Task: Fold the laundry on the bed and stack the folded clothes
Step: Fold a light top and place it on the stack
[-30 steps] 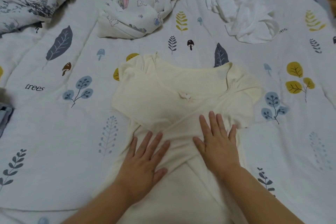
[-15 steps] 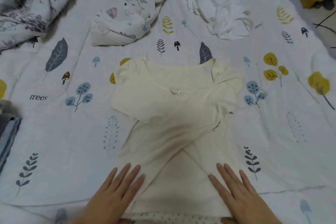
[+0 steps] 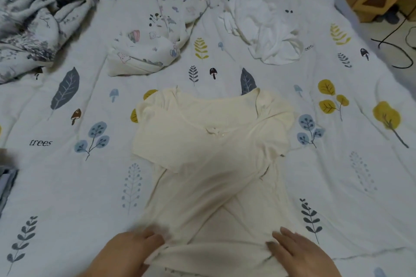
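Leaf-printed white bedsheet (image 3: 67, 175) (soft, wrinkling) holds the cream short-sleeved top (image 3: 209, 153); left hand (image 3: 132, 252) pinches its hem, right hand (image 3: 301, 254) lies spread, so crossed sides may slip apart.

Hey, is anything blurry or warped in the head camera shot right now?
Head view: left hand smeared by motion blur at the cream top's hem; right hand slightly soft; wide-angle lens bows the bedspread edges; lighting even, no glare.
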### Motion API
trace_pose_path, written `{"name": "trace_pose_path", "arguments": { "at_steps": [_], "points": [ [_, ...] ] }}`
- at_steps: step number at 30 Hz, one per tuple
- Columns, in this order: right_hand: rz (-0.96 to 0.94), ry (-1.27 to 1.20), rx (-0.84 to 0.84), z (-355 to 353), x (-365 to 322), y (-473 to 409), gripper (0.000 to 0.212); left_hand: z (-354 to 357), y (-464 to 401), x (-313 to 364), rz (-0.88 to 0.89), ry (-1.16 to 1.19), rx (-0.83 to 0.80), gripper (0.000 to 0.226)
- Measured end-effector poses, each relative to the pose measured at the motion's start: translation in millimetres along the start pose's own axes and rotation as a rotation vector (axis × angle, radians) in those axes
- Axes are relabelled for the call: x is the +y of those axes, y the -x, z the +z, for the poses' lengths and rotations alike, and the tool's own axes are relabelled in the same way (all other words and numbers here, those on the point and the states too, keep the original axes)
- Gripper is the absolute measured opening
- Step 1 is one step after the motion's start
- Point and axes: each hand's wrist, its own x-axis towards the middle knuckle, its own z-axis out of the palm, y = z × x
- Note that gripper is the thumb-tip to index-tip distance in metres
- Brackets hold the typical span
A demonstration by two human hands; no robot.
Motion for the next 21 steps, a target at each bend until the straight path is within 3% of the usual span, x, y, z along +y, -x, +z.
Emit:
{"name": "trace_pose_path", "arguments": {
  "at_steps": [1,2,3,4,6,9,13,15,18,21],
  "points": [
    [0.073,-0.093,-0.077,-16,2,-8,0.042,-8,-8,-2,-0.063,0.115,0.008,0.01],
    [0.142,-0.204,-0.142,-32,5,-22,0.027,-15,-19,-6,-0.16,0.234,0.033,0.042],
    [0.203,-0.354,-0.212,-45,13,-36,0.035,-23,-28,-11,-0.17,0.283,-0.004,0.068],
    [0.279,-0.534,-0.247,-60,20,-49,0.044,-33,-36,-22,-0.104,0.342,-0.064,0.065],
    [0.348,-0.773,-0.185,-86,43,-75,0.041,-71,-52,-34,-0.085,0.509,-0.091,0.044],
    [0.463,-0.895,-0.124,-118,76,-132,0.031,-116,-93,-55,-0.135,0.663,-0.028,0.03],
    [0.537,-0.89,-0.063,-129,115,-213,0.025,-158,-158,-82,-0.275,0.599,0.015,0.019],
    [0.583,-0.953,0.016,-124,124,-243,0.024,-162,-187,-93,-0.366,0.654,0.174,0.016],
    [0.734,-1.008,0.174,-105,130,-271,0.055,-143,-220,-100,-0.54,0.393,0.439,0.051],
    [0.756,-0.575,0.347,-83,101,-275,0.067,-109,-228,-84,-0.52,0.048,0.489,0.061]
  ]
}}
